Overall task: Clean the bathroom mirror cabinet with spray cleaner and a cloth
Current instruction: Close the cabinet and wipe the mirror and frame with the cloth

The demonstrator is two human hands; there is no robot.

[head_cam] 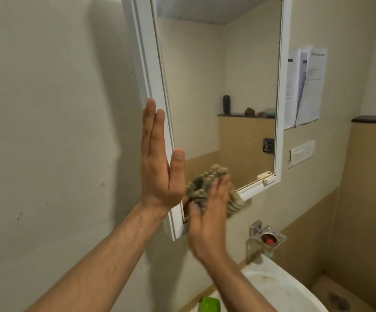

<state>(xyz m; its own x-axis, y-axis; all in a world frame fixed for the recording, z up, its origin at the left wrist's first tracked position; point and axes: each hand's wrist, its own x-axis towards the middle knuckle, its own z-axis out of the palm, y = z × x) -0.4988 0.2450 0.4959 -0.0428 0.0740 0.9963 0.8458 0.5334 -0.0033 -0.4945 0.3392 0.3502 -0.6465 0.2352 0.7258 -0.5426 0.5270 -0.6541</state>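
Left hand (157, 167) flat, fingers straight, bracing the edge of the white-framed mirror cabinet door (151, 70), right hand (207, 221) cupped round a bunched grey-green cloth (202, 183), wipes its lower corner; next probably calls for steady upward strokes.

Mirror cabinet door (151, 64): top cut off by the upper edge. Right hand (209, 212): motion-blurred, covering part of the cloth (205, 181) and the door's lower corner. Papers (306, 86): print too small to read. Green object (210, 304): cropped at the bottom edge, unidentifiable.

Left hand (157, 167) raised, flat, fingers straight; right hand (207, 219) blurred, gripping cloth (201, 183); forearms extended upward.
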